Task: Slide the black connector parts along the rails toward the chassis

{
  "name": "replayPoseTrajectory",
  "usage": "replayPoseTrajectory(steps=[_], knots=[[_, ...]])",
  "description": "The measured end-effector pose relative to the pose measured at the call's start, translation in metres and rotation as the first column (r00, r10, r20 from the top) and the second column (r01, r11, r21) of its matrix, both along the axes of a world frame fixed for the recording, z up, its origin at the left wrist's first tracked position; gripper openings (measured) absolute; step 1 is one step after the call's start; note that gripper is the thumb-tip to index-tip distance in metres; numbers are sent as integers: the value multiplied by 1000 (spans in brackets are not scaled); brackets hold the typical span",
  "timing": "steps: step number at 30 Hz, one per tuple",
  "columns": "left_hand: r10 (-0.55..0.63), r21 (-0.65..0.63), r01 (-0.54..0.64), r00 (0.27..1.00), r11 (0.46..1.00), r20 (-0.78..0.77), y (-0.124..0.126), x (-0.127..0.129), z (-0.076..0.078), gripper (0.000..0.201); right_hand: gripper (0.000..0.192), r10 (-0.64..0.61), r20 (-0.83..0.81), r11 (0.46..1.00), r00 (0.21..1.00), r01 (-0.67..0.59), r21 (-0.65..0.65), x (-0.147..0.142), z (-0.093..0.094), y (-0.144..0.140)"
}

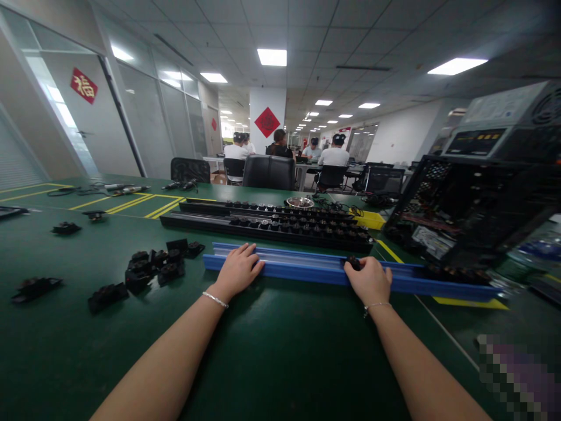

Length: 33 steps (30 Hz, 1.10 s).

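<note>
A long blue channel (298,270) lies across the green table in front of me. My left hand (239,268) grips it near its left end, fingers over the far side and thumb at the front. Between the thumb and fingers of my right hand (370,280) is a small black part (353,262), held at the channel right of its middle. Several black parts (456,275) sit in a row in the channel's right end. To the left, a loose pile of similar black parts (153,266) lies on the table.
Black channels (263,225) with rows of parts stand behind the blue one. An opened computer case (456,204) stands at the right, near a yellow tray (367,220). A round metal dish (300,202) and cables lie farther back. People sit beyond the chairs (269,172).
</note>
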<state>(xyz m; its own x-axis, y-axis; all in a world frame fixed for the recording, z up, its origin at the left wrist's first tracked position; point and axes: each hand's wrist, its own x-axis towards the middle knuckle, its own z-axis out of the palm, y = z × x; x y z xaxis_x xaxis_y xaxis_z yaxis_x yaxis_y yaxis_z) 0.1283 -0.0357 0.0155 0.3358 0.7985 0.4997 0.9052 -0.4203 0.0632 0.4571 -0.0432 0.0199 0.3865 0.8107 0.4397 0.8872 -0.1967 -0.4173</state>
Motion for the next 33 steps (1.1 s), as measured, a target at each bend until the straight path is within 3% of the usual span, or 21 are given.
replayPoseTrajectory(steps=[10,33], knots=[[17,9,-16,999,1000,-48,0,0,-1,40,32,6,9,1000,1000,-6,18,-3,-2,2],[-3,-2,3,1000,1000,3,0,0,0,37,34,128,21,991,992,-128,23,-10,-1,-1]])
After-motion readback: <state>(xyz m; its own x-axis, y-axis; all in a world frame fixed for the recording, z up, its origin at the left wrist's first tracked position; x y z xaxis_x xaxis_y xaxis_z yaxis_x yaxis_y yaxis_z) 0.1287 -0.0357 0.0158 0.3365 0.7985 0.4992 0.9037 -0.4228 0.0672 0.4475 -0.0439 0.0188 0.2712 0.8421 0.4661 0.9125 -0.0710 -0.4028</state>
